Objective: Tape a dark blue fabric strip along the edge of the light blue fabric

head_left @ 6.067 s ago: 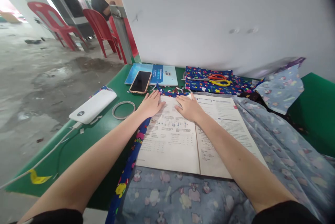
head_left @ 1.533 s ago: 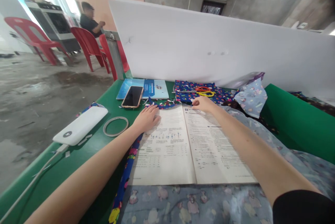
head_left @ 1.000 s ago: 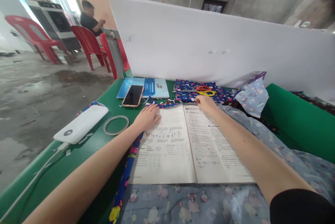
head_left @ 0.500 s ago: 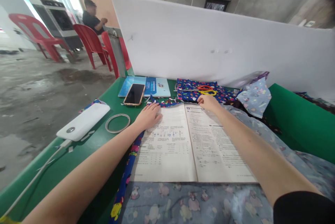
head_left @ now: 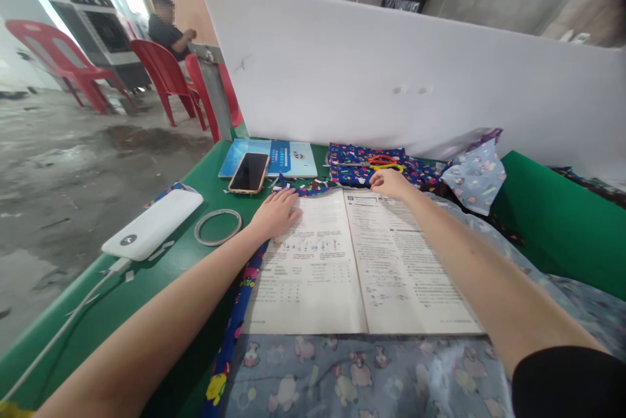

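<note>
An open printed book lies on pale blue cartoon-print fabric over a green table. My left hand lies flat on the top left corner of the book's left page, fingers stretched out. My right hand rests at the far top edge of the right page, fingers curled, right beside orange and yellow scissors lying on folded dark blue patterned fabric. Whether those fingers grip anything is hidden.
A phone lies on a blue booklet. A white power bank with a cable and a thin ring sit left. A white board stands behind the table. Red chairs and a seated person are far left.
My right hand has moved from the book's middle to its far top edge, close to the scissors. My left hand has stayed on the left page.
</note>
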`<state>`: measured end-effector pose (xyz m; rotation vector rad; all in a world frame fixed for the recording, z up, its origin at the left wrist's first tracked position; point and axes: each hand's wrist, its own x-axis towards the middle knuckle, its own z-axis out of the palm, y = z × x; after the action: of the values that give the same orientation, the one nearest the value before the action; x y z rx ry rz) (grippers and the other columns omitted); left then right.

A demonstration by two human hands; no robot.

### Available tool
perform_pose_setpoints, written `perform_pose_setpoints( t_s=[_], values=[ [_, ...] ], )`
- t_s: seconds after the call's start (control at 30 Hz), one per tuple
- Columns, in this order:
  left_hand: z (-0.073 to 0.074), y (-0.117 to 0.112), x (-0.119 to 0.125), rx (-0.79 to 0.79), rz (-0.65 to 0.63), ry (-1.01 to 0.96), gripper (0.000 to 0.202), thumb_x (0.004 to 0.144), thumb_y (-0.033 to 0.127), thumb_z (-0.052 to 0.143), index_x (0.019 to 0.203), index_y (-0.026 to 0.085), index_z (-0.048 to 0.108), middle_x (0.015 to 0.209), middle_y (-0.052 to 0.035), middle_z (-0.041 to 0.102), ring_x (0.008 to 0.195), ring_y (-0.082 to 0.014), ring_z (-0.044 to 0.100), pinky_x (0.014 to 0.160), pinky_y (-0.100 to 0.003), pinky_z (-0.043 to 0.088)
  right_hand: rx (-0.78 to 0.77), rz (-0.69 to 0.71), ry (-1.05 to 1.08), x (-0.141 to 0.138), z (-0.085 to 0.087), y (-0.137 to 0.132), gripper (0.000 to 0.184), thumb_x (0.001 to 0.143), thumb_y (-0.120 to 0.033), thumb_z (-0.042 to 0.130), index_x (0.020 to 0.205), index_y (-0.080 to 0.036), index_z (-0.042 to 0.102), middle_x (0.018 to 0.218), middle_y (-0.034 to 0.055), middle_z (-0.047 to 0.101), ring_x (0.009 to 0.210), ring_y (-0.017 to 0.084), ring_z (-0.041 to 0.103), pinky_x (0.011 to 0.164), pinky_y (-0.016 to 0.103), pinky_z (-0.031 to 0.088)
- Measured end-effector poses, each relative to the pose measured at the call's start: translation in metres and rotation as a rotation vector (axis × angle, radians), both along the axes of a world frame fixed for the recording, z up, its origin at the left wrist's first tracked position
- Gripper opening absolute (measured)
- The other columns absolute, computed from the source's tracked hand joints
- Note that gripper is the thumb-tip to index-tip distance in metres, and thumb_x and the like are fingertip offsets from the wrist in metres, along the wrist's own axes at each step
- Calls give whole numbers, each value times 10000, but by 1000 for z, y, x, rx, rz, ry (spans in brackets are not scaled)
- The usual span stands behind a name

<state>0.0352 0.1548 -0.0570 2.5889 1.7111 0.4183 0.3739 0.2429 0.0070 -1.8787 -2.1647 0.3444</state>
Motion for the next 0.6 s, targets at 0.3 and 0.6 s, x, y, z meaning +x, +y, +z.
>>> perform_pose_setpoints(
  t_s=[0.3,0.6],
  values=[
    [-2,1,-1,-6,1,-6,537,946,430,349,1398,153,435,1511,-99,400,1425,-234,305,1189,-417,212,-8,131,-108,-7,-8,-1,406,736,-323,715,1106,-176,639,1015,71,700,875,186,655,763,264,482],
    [-1,1,-1,7,-7,11,543,948,432,352,1401,143,433,1512,-100,398,1423,-234,309,1184,-411,227,8,148,-152,-12,-7,-2,265,729,-132,636,990,-171,671,998,64,719,914,193,656,780,252,475]
  ],
)
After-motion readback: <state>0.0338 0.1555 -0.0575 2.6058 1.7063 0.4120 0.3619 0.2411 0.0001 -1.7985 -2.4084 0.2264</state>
